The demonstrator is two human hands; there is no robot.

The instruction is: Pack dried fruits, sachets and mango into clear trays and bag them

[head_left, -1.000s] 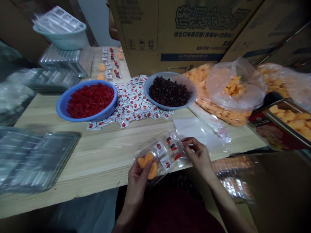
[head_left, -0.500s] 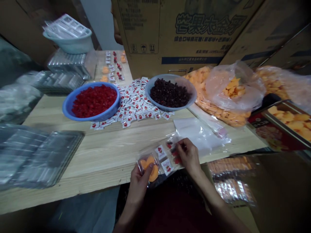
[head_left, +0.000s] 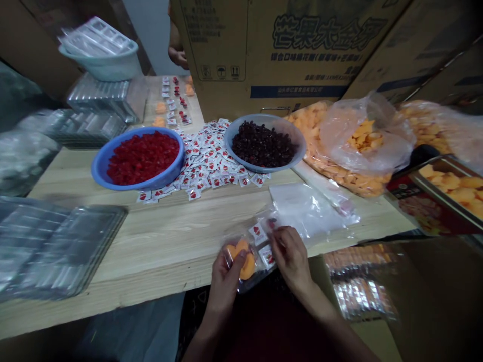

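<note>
My left hand (head_left: 225, 276) grips the left end of a clear plastic tray (head_left: 241, 288) at the table's front edge, its thumb over the top. Orange heart-shaped and rounded pieces (head_left: 247, 267) fill that end. In the tray's middle lie two small white sachets (head_left: 257, 234) with red prints. Curled fingers of my right hand (head_left: 292, 256) touch the tray's right end and cover most of it; whatever they pinch is hidden. A bit of a dark red piece (head_left: 271, 221) shows just beyond them.
Behind are a blue basin (head_left: 96, 168) of red pieces, a sachet pile (head_left: 207, 156) and a bowl (head_left: 298, 158) of dark pieces. Clear bags (head_left: 302, 206) lie right, stacked trays (head_left: 86, 246) left. Bagged orange pieces (head_left: 317, 120) sit back right. Another person's hand (head_left: 178, 56) shows beside a carton (head_left: 222, 95).
The tray and my left hand have shifted slightly right in view. My right hand has come lower and closer to the sachets, now covering most of the red pieces.
</note>
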